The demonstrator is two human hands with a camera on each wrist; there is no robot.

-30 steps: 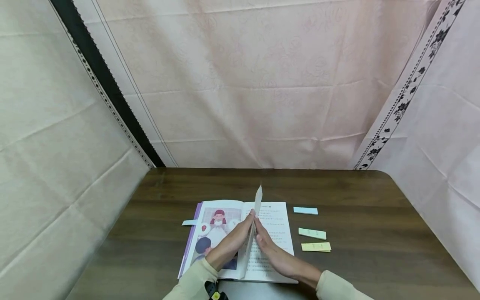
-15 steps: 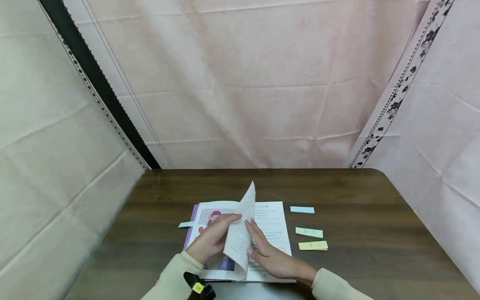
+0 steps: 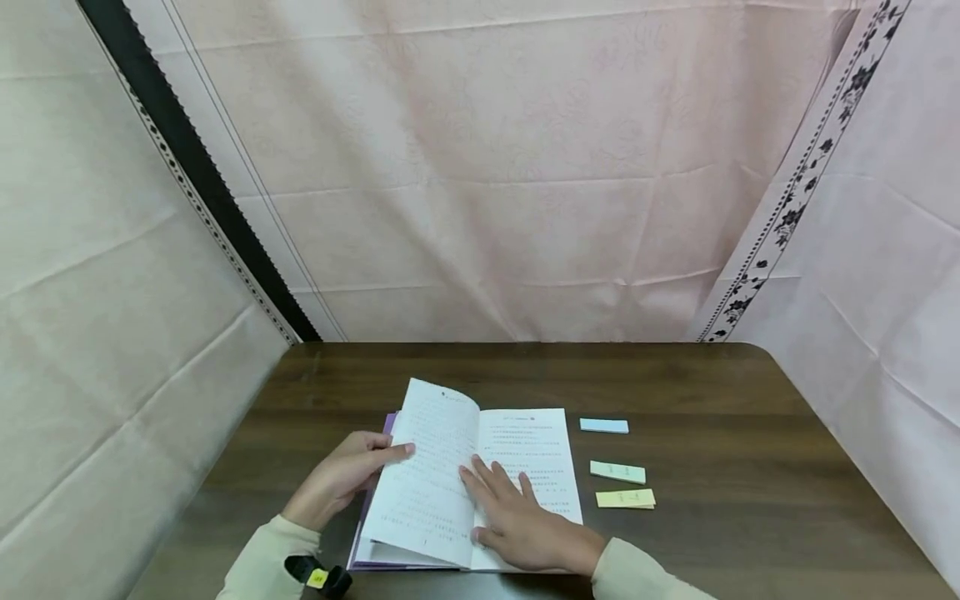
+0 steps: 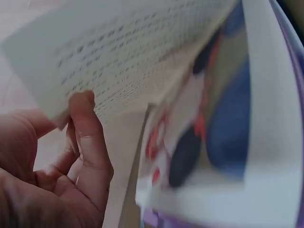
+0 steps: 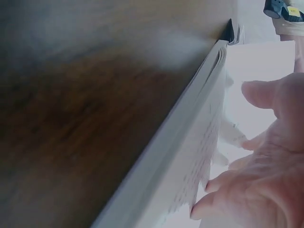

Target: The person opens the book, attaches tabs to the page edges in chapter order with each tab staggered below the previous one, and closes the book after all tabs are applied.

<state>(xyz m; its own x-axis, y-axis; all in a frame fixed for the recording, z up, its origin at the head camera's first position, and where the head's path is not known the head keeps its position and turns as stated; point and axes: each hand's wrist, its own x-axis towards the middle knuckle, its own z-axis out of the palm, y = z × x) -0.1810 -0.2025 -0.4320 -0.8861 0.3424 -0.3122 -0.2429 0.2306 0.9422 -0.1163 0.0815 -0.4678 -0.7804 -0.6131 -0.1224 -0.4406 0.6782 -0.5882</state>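
Here, below the fingers (image 3: 491,481), a brown tabletop (image 3: 720,475) bears an open book (image 3: 532,446). Its raised left page (image 3: 431,483) is pinched by the left hand (image 3: 341,477); the right hand (image 3: 522,525) spreads its fingers near the fold (image 3: 478,432). Right of them I spot small coloured paper strips (image 3: 618,472).

Lines of print (image 3: 429,487) too small to read in the head view
There, the marks on the green tab (image 3: 617,472) and yellow tab (image 3: 625,499) are equally illegible; the right hand (image 3: 521,521) covers part of the right page (image 3: 543,450), the lifted page (image 3: 408,508) hides some fingertips of the left hand (image 3: 337,479), and both sleeves (image 3: 262,567) run off the bottom edge. In the left wrist view, the printed picture (image 4: 228,118) is blurred and the left hand is cropped; in the right wrist view, the counter (image 5: 85,123) blurs and the right edge cuts the right hand.
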